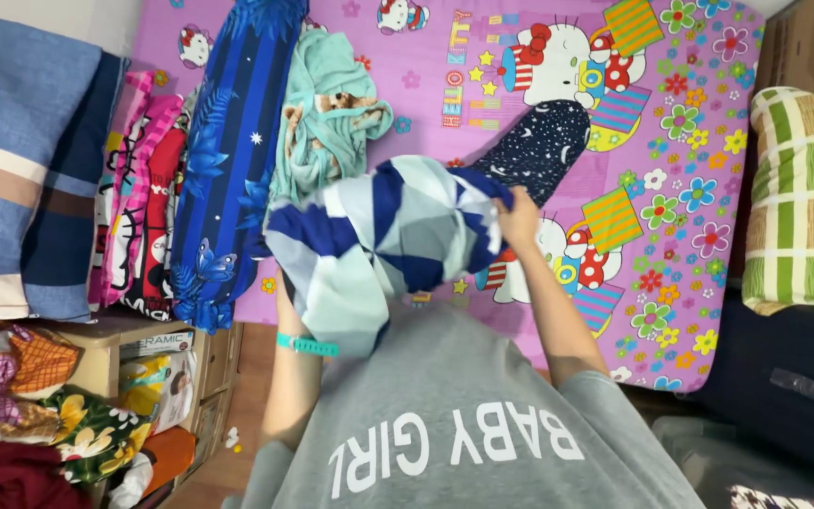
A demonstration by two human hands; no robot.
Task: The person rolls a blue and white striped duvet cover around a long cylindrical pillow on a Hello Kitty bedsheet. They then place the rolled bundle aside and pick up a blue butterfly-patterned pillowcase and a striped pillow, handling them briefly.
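A purple cartoon-print bedsheet (pixel 539 66) covers the mattress. On its left side lies a long blue bolster (pixel 223 160), with a crumpled mint green cloth (pixel 327 118) beside it. Held above the sheet's near edge is a blue and white checked cloth (pixel 383 240). The right hand (pixel 518 215) pinches its right corner with clenched fingers. The left hand is hidden under the cloth, probably gripping it; only 1 teal wristband (pixel 306 346) shows.

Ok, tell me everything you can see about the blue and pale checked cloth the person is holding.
The blue, navy and pale mint checked cloth looks like soft woven fabric, bunched and draped in mid-air above the purple cartoon-print bed sheet. The right hand pinches its right edge; the left hand is hidden beneath it, only the teal-banded wrist showing.
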